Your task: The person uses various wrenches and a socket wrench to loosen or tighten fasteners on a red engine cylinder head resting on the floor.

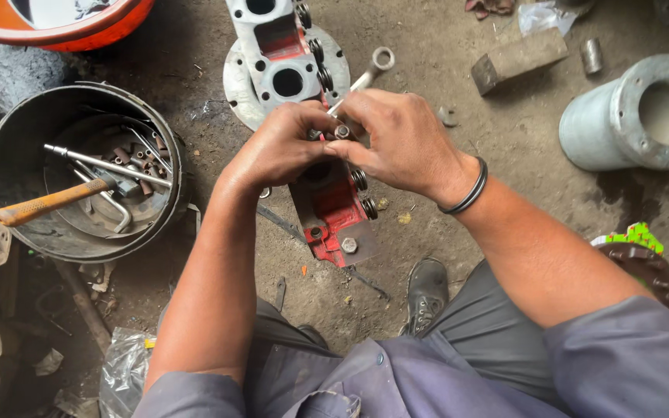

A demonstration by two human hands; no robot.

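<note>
Two hands at work on a red metal block

The left hand [284, 147] and right hand [396, 139] pinch a small nut [341, 132] over the red block [333, 203], a wrench [369, 73] beneath them; a round pan [9, 147] of tools sits well apart

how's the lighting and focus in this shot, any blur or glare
Head view: soft, even daylight with faint shadows; left hand and right hand on the red metal block look sharp; mild glare on the grey flanged cylinder; edges bend slightly.

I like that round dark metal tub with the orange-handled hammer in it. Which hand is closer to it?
Left. The left hand is on the red metal block, nearer the round dark metal tub; the right hand sits further away.
</note>
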